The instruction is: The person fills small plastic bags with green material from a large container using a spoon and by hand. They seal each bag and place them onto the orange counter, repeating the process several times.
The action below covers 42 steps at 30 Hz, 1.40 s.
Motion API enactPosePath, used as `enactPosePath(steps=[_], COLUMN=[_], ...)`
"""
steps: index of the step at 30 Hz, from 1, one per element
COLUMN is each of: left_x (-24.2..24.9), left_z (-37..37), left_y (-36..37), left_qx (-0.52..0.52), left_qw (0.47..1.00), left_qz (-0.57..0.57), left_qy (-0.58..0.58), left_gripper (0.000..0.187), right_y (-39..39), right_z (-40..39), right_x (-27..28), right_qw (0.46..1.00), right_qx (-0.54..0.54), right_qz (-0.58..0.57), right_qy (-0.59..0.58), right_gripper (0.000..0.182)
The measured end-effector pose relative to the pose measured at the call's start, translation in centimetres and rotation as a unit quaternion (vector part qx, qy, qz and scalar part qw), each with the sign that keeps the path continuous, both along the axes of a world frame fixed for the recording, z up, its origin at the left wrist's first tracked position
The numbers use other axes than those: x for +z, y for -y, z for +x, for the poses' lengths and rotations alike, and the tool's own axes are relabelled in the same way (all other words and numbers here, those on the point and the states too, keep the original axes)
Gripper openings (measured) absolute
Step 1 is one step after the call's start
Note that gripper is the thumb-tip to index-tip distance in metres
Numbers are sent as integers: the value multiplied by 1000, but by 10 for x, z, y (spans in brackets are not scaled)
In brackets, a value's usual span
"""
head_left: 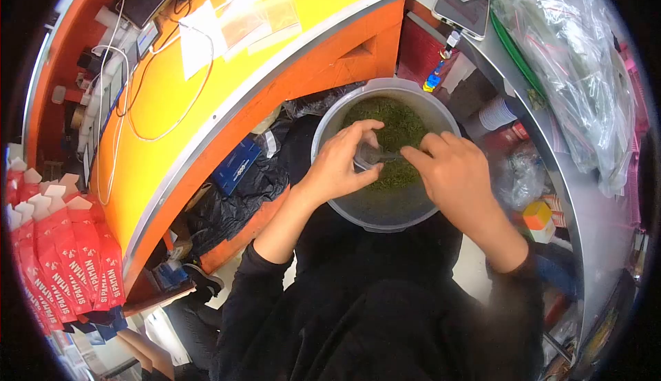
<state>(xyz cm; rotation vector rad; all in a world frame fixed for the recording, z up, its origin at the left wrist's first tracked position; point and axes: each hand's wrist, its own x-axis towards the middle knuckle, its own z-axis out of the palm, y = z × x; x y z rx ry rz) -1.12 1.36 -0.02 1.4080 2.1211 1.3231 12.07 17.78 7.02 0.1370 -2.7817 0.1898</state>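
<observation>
A large grey bucket (323,133) stands between my knees, its inside partly filled with fine, dark green, dried chopped leaves (392,119). Over it my left hand (341,164) curls its thumb and fingers round a small clear container (367,155). From the right, my right hand (451,174) pinches a thin, greyish, spoon-like piece (389,156) whose end reaches to the container. The tip of that piece is too blurred to make out. Both hands are close together above the leaves.
A yellow counter (268,50) with cables and clear bags curves along the left. Red printed boxes (62,264) stand at lower left. On the right, a grey shelf (585,222) bears plastic bags (571,64) and a phone (463,12). Another person's arm (148,353) shows at lower left.
</observation>
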Motion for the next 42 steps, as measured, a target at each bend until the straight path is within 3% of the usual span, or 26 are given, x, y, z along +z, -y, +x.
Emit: enactPosePath(steps=[4,9,13,14,15,17,18,20,21,22,25,26,29,30,32,36,39,42], left_x=[-7,-7,-8,-1,1,-1,0,5,11,16,17,20,10,14,9,9,10,11], left_z=[1,3,6,9,13,19,25,36,40,38,19,26,29,30,28,29,28,28], left_y=[2,5,12,11,9,-2,-8,-19,-22,-23,-7,-3,5,4,7,9,10,9], left_qx=[8,19,113,117,122,154,168,152,148,122,67,77,126,142,120,119,126,139], left_qw=[999,995,944,927,907,912,910,899,896,889,907,879,893,886,911,896,903,897], left_qz=[44,74,306,351,393,351,347,371,377,412,329,285,212,228,215,228,219,222], left_qy=[-5,56,53,69,88,149,152,175,178,159,255,374,376,377,331,362,348,356], left_gripper=[63,61,57,57,56,55,56,59,62,71,74,49,22,11,12,11,9,9], right_y=[-4,-19,-35,-39,-36,-22,-14,12,24,25,19,18,23,24,20,20,20,22], right_z=[6,11,19,22,20,11,7,-4,-8,-10,-13,-12,-15,-16,-18,-18,-19,-22], right_x=[4,11,23,23,18,-3,-12,-30,-36,-38,-36,-36,-53,-52,-52,-43,-48,-47], right_qw=[1000,992,975,974,979,987,977,935,908,872,742,692,737,713,681,727,713,738], right_qx=[-12,-34,-101,-105,-82,-32,1,59,59,30,36,51,77,59,21,-23,-15,10], right_qz=[-11,-119,-196,-186,-177,-159,-202,-343,-411,-477,-645,-694,-669,-698,-732,-686,-701,-674], right_qy=[3,11,22,79,60,22,70,72,50,102,181,193,54,22,-8,-19,-22,-16], right_gripper=[20,18,14,18,22,29,46,64,55,49,35,31,23,21,13,8,6,5])
